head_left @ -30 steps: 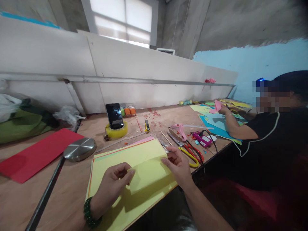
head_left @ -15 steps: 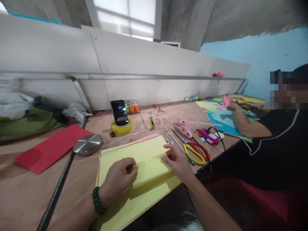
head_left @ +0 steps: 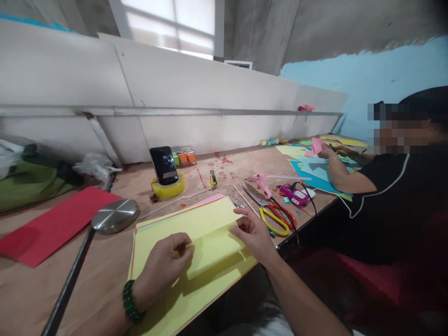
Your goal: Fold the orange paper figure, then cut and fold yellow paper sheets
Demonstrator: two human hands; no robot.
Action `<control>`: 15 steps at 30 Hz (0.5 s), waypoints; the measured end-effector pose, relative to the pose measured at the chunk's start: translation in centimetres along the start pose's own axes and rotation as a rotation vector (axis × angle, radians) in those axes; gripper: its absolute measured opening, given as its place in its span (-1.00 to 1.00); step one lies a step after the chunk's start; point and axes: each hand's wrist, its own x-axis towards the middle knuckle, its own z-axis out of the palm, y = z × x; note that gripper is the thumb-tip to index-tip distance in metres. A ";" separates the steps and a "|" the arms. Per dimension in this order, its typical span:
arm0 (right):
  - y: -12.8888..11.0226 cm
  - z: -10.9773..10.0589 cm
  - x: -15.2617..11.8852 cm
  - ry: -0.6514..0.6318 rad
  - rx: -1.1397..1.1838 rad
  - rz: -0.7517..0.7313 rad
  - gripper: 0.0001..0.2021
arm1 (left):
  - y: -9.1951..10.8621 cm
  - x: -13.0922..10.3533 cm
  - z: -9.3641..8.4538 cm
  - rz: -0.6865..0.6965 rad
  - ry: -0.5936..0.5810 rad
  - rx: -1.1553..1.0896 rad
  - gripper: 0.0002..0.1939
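Note:
A stack of coloured paper with yellow sheets [head_left: 157, 233] on top lies at the table's front edge. Both hands pinch the top yellow sheet [head_left: 213, 242], whose near edge is lifted and curls over the stack. My left hand [head_left: 166, 261], below a green bead bracelet [head_left: 130, 301], is closed on the sheet's left part. My right hand [head_left: 252, 233] grips its right part between thumb and fingers. Just right of that hand lie scissors with yellow and red handles [head_left: 276, 221].
A metal disc on a dark rod [head_left: 115, 215] and red paper [head_left: 59, 224] are at left. Behind the stack, a phone [head_left: 164, 165] leans on a tape roll [head_left: 170, 186]. A pink glue gun [head_left: 262, 184] and purple box [head_left: 294, 195] stand right, near another person's arm [head_left: 341, 175].
The view has turned slightly right, so things appear further left. Both hands keep nearly the same grip on the yellow sheet.

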 end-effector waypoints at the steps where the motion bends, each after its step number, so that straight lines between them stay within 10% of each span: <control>1: 0.0 0.0 0.0 -0.001 0.000 0.000 -0.58 | -0.1 0.0 0.0 0.000 0.000 0.001 -0.78; 15: 0.7 0.0 0.0 -0.056 -0.121 -0.001 -0.62 | 0.1 0.1 -0.1 0.003 -0.092 0.286 -0.82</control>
